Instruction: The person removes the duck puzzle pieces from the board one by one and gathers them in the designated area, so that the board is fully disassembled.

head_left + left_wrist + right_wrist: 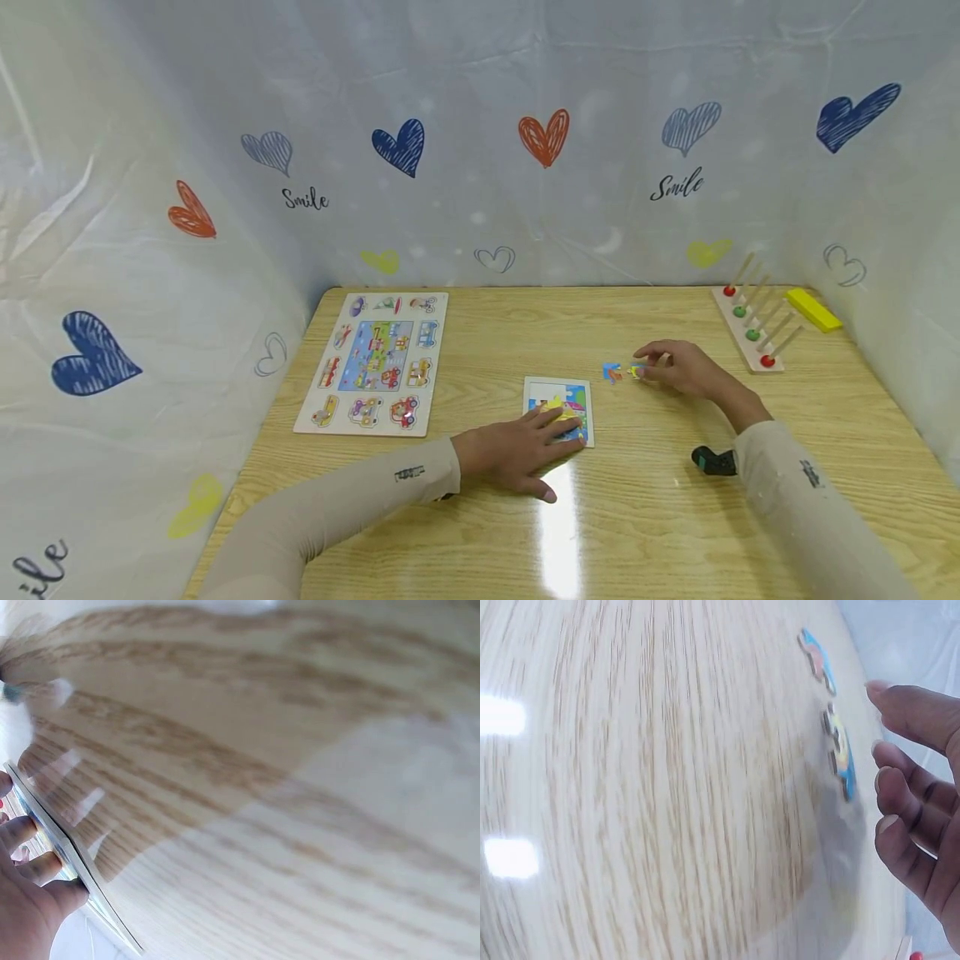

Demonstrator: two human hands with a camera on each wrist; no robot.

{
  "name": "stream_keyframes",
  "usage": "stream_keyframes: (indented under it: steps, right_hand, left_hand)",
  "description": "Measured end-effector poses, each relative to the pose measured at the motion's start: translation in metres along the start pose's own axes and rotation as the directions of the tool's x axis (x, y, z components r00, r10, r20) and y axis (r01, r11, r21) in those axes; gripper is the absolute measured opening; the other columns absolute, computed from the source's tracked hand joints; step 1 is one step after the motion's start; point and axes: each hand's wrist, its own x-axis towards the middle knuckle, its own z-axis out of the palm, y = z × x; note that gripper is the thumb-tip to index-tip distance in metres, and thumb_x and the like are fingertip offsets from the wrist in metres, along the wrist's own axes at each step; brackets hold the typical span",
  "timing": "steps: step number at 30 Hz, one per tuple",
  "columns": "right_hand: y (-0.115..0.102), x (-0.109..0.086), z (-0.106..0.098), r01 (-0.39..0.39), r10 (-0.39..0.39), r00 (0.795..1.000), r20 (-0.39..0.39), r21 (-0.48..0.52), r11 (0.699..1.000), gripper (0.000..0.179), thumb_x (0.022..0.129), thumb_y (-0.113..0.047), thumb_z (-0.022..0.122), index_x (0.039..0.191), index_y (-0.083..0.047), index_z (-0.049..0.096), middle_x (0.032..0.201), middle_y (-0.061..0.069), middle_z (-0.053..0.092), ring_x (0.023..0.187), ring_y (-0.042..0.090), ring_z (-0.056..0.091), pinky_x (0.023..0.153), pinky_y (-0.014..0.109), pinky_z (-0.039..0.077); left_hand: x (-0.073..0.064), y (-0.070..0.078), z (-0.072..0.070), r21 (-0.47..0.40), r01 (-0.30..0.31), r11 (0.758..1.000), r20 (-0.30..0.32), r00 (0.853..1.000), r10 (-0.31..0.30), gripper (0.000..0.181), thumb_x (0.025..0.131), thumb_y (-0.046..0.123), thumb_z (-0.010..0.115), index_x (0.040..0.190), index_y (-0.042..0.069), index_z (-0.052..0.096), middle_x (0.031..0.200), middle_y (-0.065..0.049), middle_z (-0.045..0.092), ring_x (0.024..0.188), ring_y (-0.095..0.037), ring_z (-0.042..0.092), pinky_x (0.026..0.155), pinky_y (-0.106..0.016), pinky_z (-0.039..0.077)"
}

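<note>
A: A wood-grain table stands before a heart-printed curtain. Where is the left hand?
B: Spread, its straight fingers resting on a small puzzle board.
A: And the right hand?
B: Relaxed, fingers curved, just beside a yellow puzzle piece; a blue puzzle piece lies near, both on the table, right of the board

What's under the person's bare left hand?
The left hand partly covers a small square, white-bordered jigsaw board; colourful printed pieces and a blank white patch show around its fingers. Whatever lies directly beneath the hand can't be seen.
</note>
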Motion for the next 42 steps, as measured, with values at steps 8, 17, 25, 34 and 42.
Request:
stream_keyframes:
  steps: [8,17,25,34,42]
  right_hand:
    - [-0.022,0.009,0.016,0.082,-0.086,0.995,0.058,0.082,0.993,0.029,0.094,-0.014,0.072,0.118,0.0,0.07,0.096,0.008,0.068,0.066,0.01,0.053,0.061,0.025,0.047]
    - [-0.047,0.014,0.04,0.144,-0.162,0.975,0.154,0.118,0.982,0.032,0.092,-0.012,0.074,0.121,-0.001,0.069,0.099,0.008,0.067,0.077,0.012,0.055,0.068,0.025,0.049]
    - [-0.055,0.018,0.054,0.176,-0.196,0.96,0.198,0.115,0.978,0.03,0.091,-0.009,0.073,0.12,-0.001,0.069,0.101,0.009,0.066,0.081,0.014,0.054,0.071,0.026,0.049]
    - [-0.06,0.02,0.061,0.201,-0.217,0.946,0.241,0.089,0.976,0.026,0.092,-0.011,0.072,0.118,-0.005,0.07,0.102,0.007,0.064,0.089,0.017,0.055,0.076,0.029,0.049]
    - [-0.063,0.021,0.062,0.178,-0.179,0.945,0.275,0.029,0.984,0.029,0.093,-0.015,0.072,0.121,-0.008,0.071,0.1,0.002,0.062,0.087,0.015,0.051,0.075,0.029,0.046]
  left_hand:
    - [0.0,-0.001,-0.001,0.0,0.0,1.0,0.004,1.0,0.0,0.084,0.099,0.07,0.032,0.164,0.023,0.006,0.171,-0.007,0.003,0.156,-0.036,0.002,0.125,-0.053,0.013]
    - [0.001,-0.001,-0.001,0.008,-0.001,1.0,-0.004,1.0,0.001,0.084,0.099,0.07,0.032,0.164,0.023,0.007,0.171,-0.007,0.003,0.156,-0.036,0.002,0.125,-0.053,0.012]
    - [0.001,-0.001,-0.002,0.003,-0.002,1.0,0.003,1.0,0.002,0.084,0.099,0.07,0.033,0.164,0.022,0.008,0.171,-0.007,0.003,0.156,-0.037,0.003,0.125,-0.054,0.012]
    - [-0.001,-0.001,-0.004,-0.013,-0.013,1.0,-0.005,1.0,0.013,0.083,0.1,0.067,0.035,0.164,0.02,0.008,0.171,-0.008,0.002,0.156,-0.038,0.003,0.124,-0.055,0.013]
    - [-0.001,-0.002,-0.002,-0.028,-0.014,1.0,-0.002,1.0,0.013,0.084,0.1,0.068,0.033,0.164,0.021,0.006,0.171,-0.006,0.0,0.156,-0.038,0.0,0.125,-0.054,0.011]
